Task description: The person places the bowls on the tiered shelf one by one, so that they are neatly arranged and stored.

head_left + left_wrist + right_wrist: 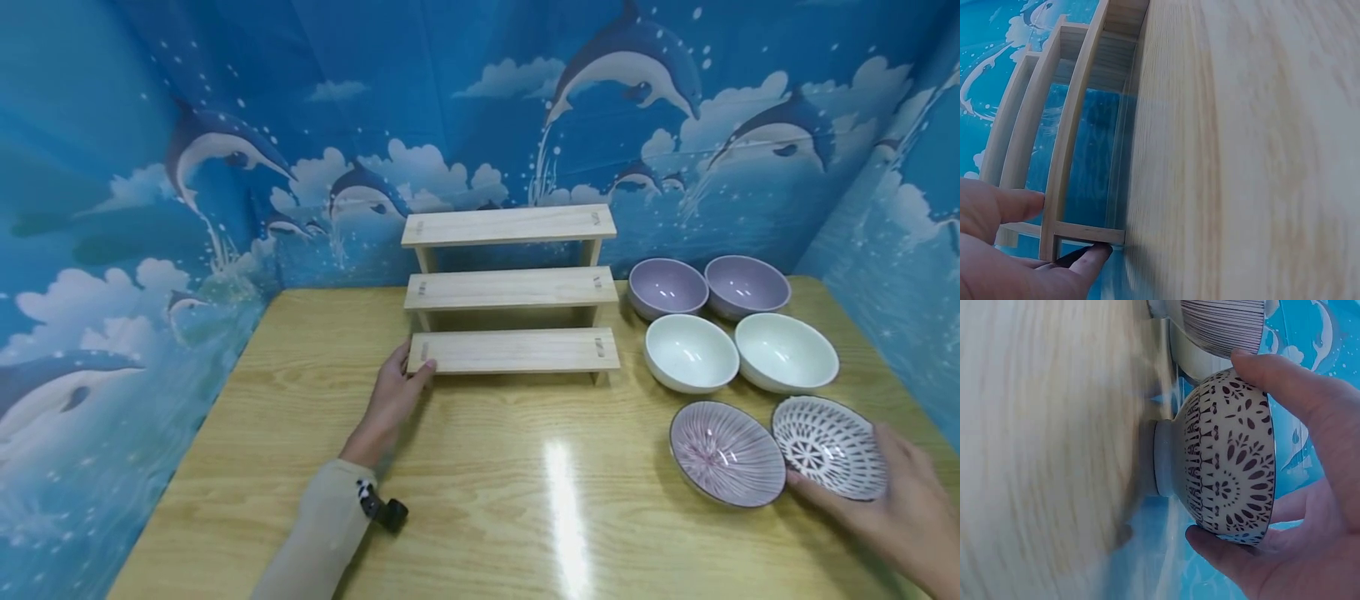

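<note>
A three-step wooden display rack (512, 288) stands at the back middle of the table. My left hand (390, 398) holds the left end of its lowest step (517, 351); in the left wrist view the thumb (1022, 205) touches the board's edge while a finger lies along the end support. At the right, my right hand (903, 508) grips a bowl with a dark petal pattern (1229, 456) between thumb and fingers at its sides. Whether that bowl's foot touches the table I cannot tell. Close on its left sits a purple-striped bowl (726, 454).
Two white bowls (692, 353) and two purple bowls (667, 287) stand in rows behind the patterned ones, right of the rack. A blue dolphin-print curtain (465, 108) closes off the back and sides of the wooden table (480, 483).
</note>
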The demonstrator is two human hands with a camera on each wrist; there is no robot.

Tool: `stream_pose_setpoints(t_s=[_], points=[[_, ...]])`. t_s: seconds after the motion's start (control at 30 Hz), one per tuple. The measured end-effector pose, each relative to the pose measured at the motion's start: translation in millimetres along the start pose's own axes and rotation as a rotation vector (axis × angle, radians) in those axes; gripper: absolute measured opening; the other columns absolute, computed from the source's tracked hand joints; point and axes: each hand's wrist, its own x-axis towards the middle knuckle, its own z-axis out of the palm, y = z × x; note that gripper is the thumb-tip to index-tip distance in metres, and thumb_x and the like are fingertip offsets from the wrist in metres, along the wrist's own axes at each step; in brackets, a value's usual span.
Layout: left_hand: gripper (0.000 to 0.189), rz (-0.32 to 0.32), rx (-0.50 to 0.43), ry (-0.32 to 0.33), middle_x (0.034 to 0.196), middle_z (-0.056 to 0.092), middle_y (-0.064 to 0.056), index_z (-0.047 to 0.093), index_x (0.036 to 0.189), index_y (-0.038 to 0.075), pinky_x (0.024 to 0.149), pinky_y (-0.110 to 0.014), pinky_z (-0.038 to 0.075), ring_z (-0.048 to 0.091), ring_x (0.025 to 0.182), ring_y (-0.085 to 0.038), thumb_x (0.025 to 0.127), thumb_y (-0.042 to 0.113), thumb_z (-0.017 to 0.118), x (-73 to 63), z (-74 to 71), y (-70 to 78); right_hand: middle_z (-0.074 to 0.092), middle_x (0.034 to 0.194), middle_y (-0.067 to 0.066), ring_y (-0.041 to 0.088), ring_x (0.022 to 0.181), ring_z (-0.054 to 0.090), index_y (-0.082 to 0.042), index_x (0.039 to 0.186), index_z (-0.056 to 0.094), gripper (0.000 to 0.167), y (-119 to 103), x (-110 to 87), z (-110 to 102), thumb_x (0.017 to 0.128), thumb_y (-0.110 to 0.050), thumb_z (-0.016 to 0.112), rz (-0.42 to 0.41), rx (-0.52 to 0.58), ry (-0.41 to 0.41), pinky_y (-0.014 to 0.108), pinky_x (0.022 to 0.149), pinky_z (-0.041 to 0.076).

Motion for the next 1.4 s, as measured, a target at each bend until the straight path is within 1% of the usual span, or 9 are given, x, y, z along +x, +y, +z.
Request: stream_pose_setpoints(t_s=[0.27, 0.7, 0.83, 0.97, 1.07, 1.1, 1.27, 1.33, 1.4], points=[[0.075, -0.014, 0.027, 0.007, 0.164, 0.027, -0.015, 0.015, 0.162, 0.009, 0.119, -0.044, 0.033, 0.031, 0.148, -0.031, 0.104, 0.026, 0.059, -0.1, 1.0, 1.4, 0.016, 0.145, 0.053, 0.071, 0.126, 0.025, 0.013, 0.155, 0.012, 0.123, -1.8, 3.0, -0.9, 0.073, -0.038, 0.089, 0.091, -0.025, -0.015, 0.083, 0.096, 0.024], [0.073, -0.005, 0.026, -0.004, 0.163, 0.029, -0.015, 0.017, 0.162, 0.011, 0.120, -0.045, 0.031, 0.032, 0.148, -0.031, 0.105, 0.027, 0.058, -1.0, 2.0, 0.9, 0.023, 0.148, 0.049, 0.062, 0.140, 0.019, 0.018, 0.151, 0.021, 0.121, 2.9, -0.4, 0.8, 0.066, -0.029, 0.094, 0.099, 0.026, 0.067, 0.069, 0.118, 0.013], [0.072, 0.000, 0.022, -0.007, 0.163, 0.030, -0.014, 0.017, 0.162, 0.011, 0.120, -0.045, 0.031, 0.032, 0.148, -0.031, 0.105, 0.027, 0.058, 0.0, 2.0, 0.7, 0.026, 0.147, 0.049, 0.062, 0.139, 0.022, 0.016, 0.151, 0.023, 0.122, 3.1, -0.7, 0.0, 0.064, -0.029, 0.094, 0.106, 0.028, 0.084, 0.067, 0.118, 0.014], [0.072, 0.009, 0.019, -0.013, 0.163, 0.030, -0.015, 0.017, 0.162, 0.011, 0.120, -0.045, 0.031, 0.033, 0.147, -0.031, 0.105, 0.027, 0.058, 0.4, 1.9, 0.7, 0.033, 0.141, 0.050, 0.064, 0.128, 0.032, 0.015, 0.151, 0.028, 0.120, 1.0, -0.3, -2.8, 0.062, -0.030, 0.095, 0.091, 0.004, 0.115, 0.069, 0.113, 0.022], [0.072, 0.010, 0.013, -0.016, 0.163, 0.030, -0.015, 0.017, 0.162, 0.010, 0.119, -0.045, 0.032, 0.033, 0.147, -0.031, 0.105, 0.025, 0.058, 0.4, 1.6, 0.4, 0.043, 0.131, 0.051, 0.063, 0.116, 0.042, 0.015, 0.147, 0.037, 0.115, -2.3, 0.0, -6.2, 0.057, -0.026, 0.097, 0.051, 0.009, 0.163, 0.036, 0.113, 0.031], [0.072, 0.010, 0.014, -0.015, 0.163, 0.030, -0.016, 0.017, 0.162, 0.010, 0.119, -0.045, 0.032, 0.033, 0.147, -0.032, 0.105, 0.025, 0.058, 0.4, 1.2, 0.3, 0.044, 0.130, 0.051, 0.062, 0.115, 0.043, 0.014, 0.147, 0.038, 0.115, -4.1, -0.1, -7.3, 0.057, -0.025, 0.097, 0.050, 0.012, 0.172, 0.031, 0.113, 0.029], [0.072, -0.004, 0.016, -0.011, 0.163, 0.029, -0.015, 0.016, 0.162, 0.010, 0.119, -0.045, 0.032, 0.033, 0.147, -0.032, 0.105, 0.026, 0.058, -0.2, -0.3, -0.9, 0.043, 0.137, 0.047, 0.062, 0.123, 0.044, 0.011, 0.150, 0.036, 0.120, -15.6, 1.4, -12.8, 0.054, -0.023, 0.098, 0.137, 0.032, 0.211, 0.024, 0.115, 0.025], [0.073, -0.005, 0.022, -0.011, 0.163, 0.029, -0.015, 0.016, 0.162, 0.010, 0.119, -0.045, 0.032, 0.033, 0.147, -0.031, 0.105, 0.027, 0.058, -0.4, -0.5, -1.2, 0.045, 0.138, 0.045, 0.035, 0.131, 0.051, 0.008, 0.151, 0.037, 0.121, -20.5, 0.9, -12.5, 0.051, -0.019, 0.098, 0.182, 0.060, 0.248, 0.017, 0.111, 0.028], [0.073, -0.007, 0.029, -0.009, 0.163, 0.029, -0.015, 0.017, 0.162, 0.011, 0.119, -0.045, 0.031, 0.032, 0.148, -0.031, 0.105, 0.027, 0.058, -0.2, -0.5, -1.2, 0.048, 0.136, 0.044, 0.004, 0.125, 0.050, 0.006, 0.151, 0.040, 0.121, -24.3, 0.3, -12.0, 0.047, -0.014, 0.099, 0.194, 0.090, 0.292, 0.002, 0.097, 0.024]])
